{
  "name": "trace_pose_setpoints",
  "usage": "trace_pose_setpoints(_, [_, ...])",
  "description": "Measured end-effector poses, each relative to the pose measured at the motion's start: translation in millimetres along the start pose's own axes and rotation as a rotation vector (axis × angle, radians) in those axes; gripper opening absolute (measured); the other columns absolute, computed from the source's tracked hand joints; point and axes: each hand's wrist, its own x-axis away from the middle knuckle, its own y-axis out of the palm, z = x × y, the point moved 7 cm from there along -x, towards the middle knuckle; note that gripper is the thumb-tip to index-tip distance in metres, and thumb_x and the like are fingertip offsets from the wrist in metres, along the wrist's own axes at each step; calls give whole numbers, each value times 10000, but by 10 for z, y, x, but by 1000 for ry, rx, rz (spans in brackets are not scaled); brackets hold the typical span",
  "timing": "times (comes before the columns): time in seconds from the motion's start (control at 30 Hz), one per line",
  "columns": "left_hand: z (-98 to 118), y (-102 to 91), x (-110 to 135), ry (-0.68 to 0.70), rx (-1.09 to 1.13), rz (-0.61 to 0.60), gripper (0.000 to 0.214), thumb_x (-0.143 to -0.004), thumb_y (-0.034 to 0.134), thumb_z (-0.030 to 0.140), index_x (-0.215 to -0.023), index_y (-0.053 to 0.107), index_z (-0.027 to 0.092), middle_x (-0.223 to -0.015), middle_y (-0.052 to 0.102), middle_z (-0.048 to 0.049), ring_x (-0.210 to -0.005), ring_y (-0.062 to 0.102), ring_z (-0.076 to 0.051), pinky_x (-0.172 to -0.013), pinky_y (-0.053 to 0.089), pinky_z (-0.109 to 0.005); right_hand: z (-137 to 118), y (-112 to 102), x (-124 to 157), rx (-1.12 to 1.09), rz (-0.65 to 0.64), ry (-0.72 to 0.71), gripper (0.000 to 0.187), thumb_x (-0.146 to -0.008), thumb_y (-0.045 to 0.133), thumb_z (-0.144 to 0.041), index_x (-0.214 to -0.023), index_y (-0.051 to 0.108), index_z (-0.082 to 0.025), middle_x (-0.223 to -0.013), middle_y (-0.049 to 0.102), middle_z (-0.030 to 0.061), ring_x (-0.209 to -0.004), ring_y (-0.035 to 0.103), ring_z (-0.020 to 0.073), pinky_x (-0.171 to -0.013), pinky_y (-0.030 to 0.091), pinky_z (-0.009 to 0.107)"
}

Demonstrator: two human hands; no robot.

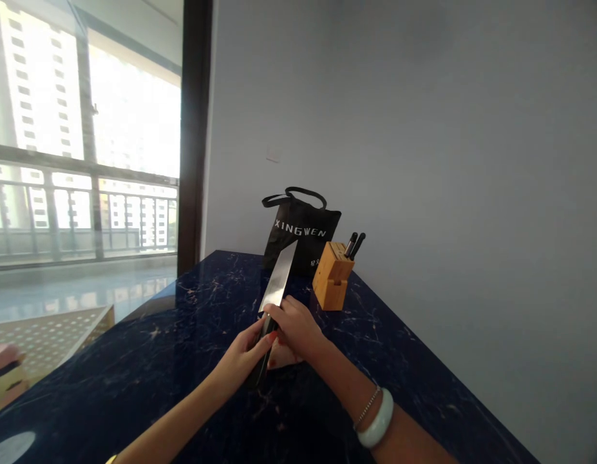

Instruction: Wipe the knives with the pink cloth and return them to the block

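A large knife (277, 281) with a broad steel blade and a dark handle points away from me above the dark marbled counter (148, 361). My left hand (243, 357) is wrapped round the handle from the left. My right hand (293, 325) is closed over the handle near the base of the blade. A pale bangle and a thin bracelet sit on my right wrist. Beyond the blade tip stands a wooden knife block (331, 276) with two black-handled knives (355, 245) in its slots.
A black bag (303, 229) with white lettering stands against the grey wall behind the block. A tall window with a railing fills the left side. A perforated pale panel (47, 338) lies beyond the counter's left edge.
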Motion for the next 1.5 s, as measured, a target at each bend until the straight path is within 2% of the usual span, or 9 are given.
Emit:
trace_pose_setpoints(0.1, [71, 31, 40, 17, -14, -18, 545, -772, 525, 435, -1230, 428, 156, -547, 580, 16, -422, 510, -111, -417, 402, -194, 76, -164, -29, 11, 23, -1, 136, -849, 457, -271, -915, 552, -199, -769, 522, 27, -768, 446, 151, -679, 349, 237])
trace_pose_setpoints(0.23, [149, 25, 70, 45, 28, -38, 585, -816, 410, 491, -1272, 378, 126, -429, 521, 23, -324, 463, -120, -364, 374, -210, 158, -374, -89, -56, 76, -14, 111, -835, 475, -280, -791, 537, -199, -708, 501, 7, -734, 444, 139, -665, 352, 224])
trace_pose_setpoints(0.4, [219, -68, 79, 108, 25, 59, 442, -797, 456, 483, -1013, 584, 119, -451, 496, 21, -376, 445, -90, -396, 364, -184, 370, -527, -91, -268, 200, 157, 103, -804, 498, -285, -747, 529, -206, -692, 548, -20, -691, 493, 115, -648, 370, 211])
trace_pose_setpoints(0.53, [161, -86, 61, 92, -8, 88, 392, -780, 483, 489, -827, 621, 125, -418, 465, 27, -379, 420, -78, -402, 340, -172, 636, -673, -18, -440, 313, 319, 128, -803, 462, -311, -786, 530, -204, -721, 572, -16, -663, 532, 117, -627, 395, 224])
trace_pose_setpoints(0.67, [38, -56, 44, 68, -44, 41, 382, -810, 432, 481, -831, 598, 137, -427, 451, 34, -369, 404, -76, -383, 341, -172, 1082, -1121, -76, -449, 538, 376, 221, -782, 477, -391, -902, 479, -206, -737, 549, -10, -634, 522, 122, -598, 410, 238])
trace_pose_setpoints(0.77, [-33, -40, 43, 60, -84, 22, 366, -818, 425, 467, -783, 583, 138, -435, 452, 34, -367, 395, -66, -380, 338, -162, 1544, -1549, -221, -356, 722, 416, 305, -715, 557, -451, -843, 467, -189, -702, 534, 6, -635, 514, 142, -601, 414, 265])
trace_pose_setpoints(0.9, [-72, -41, 23, 32, -67, 11, 353, -805, 453, 463, -757, 576, 136, -425, 459, 31, -356, 400, -62, -371, 324, -155, 2097, -1870, -470, -345, 717, 416, 330, -673, 588, -482, -745, 499, -173, -617, 514, -7, -582, 497, 136, -582, 412, 279])
trace_pose_setpoints(1.03, [-122, -100, -26, -15, -1, 34, 351, -812, 434, 463, -796, 564, 137, -422, 445, 42, -343, 407, -68, -365, 326, -161, 2415, -1970, -497, -341, 712, 461, 293, -683, 583, -449, -715, 542, -160, -599, 513, -4, -578, 487, 135, -592, 412, 292])
trace_pose_setpoints(1.5, [-291, -83, -90, -91, -85, -25, 397, -730, 513, 544, -764, 460, 152, -424, 479, 62, -303, 304, -24, -310, 176, -132, 2453, -2030, -559, -329, 641, 461, 238, -678, 583, -402, -663, 556, -166, -583, 489, -8, -595, 476, 140, -617, 405, 287])
